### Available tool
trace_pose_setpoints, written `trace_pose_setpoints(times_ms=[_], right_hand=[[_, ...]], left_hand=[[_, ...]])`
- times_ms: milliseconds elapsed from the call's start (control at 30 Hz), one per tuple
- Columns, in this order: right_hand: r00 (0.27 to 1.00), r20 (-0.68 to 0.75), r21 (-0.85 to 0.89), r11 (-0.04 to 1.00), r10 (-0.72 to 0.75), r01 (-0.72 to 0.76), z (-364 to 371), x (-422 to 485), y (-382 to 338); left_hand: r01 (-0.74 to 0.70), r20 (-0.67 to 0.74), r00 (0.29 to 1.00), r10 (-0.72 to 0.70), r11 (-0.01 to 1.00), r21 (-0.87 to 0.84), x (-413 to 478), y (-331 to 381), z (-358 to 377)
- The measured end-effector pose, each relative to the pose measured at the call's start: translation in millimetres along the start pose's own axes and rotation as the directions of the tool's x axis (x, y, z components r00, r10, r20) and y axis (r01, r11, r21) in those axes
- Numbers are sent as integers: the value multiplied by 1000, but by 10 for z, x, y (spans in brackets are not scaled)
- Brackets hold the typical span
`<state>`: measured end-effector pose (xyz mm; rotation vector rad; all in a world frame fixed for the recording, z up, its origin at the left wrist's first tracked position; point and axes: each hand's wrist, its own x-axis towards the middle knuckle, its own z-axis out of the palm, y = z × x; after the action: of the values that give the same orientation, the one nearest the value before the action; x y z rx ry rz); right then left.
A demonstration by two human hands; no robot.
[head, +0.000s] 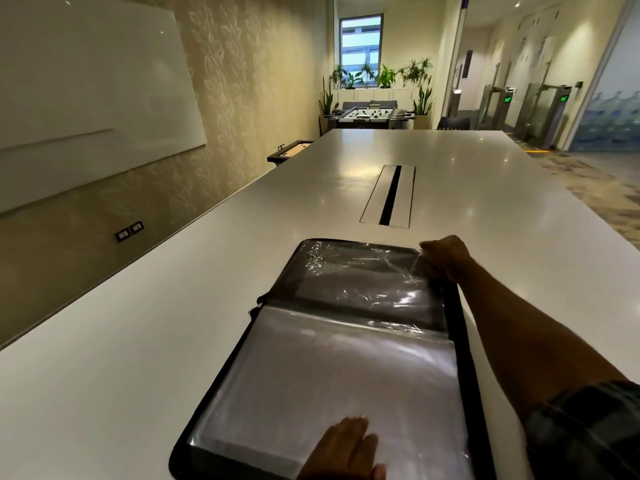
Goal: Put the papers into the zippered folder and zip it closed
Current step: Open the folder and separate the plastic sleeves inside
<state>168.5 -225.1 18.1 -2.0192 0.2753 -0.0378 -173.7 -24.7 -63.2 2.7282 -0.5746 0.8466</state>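
Note:
A black zippered folder (460, 317) lies open flat on the white table (156, 341), its spine running across the middle. Its near half shows white papers (311, 375) under clear plastic sleeves. The far half holds a crinkled clear sleeve (363, 282) over dark lining. My right hand (446, 258) reaches over the far right corner and pinches the edge of that clear sleeve. My left hand (349, 452) rests flat, fingers together, on the near sleeve at the folder's bottom edge.
A long cable slot (389, 195) is set into the table beyond the folder. A whiteboard (86, 91) hangs on the left wall. A foosball table (370, 116) and potted plants stand at the far end.

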Motion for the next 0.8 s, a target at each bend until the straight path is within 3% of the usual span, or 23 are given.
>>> trace_pose_setpoints(times_ms=[167,267,333,400,467,533,667,800], right_hand=[[956,-292,-3,1000,-14,13,22,-173,47],[917,-370,-114,987,-150,116,-75,-597,-12],[906,-281,-224,939,-318,260,-161,-1029,7],[893,-45,-308,857,-448,414,-230,-1544,108],[865,202,-295,813,-460,501,-294,-2090,293],[823,352,-311,774,-445,551,-336,-2563,541],[803,426,-421,694,-417,584,-352,-3270,1013],[817,368,-496,649,-445,577,-343,-3572,1173]], left_hand=[[-8,20,1000,8,1000,-8,-26,16,36],[54,58,997,-49,996,-75,-30,62,-41],[146,105,986,-133,980,-132,-52,107,-127],[191,147,975,-167,967,-167,-101,141,-151],[223,146,969,-197,954,-198,-116,190,-229],[227,122,971,-205,950,-215,-136,208,-251],[268,239,945,-223,947,-175,-192,269,-272],[286,271,931,-243,949,-130,-261,322,-274]])
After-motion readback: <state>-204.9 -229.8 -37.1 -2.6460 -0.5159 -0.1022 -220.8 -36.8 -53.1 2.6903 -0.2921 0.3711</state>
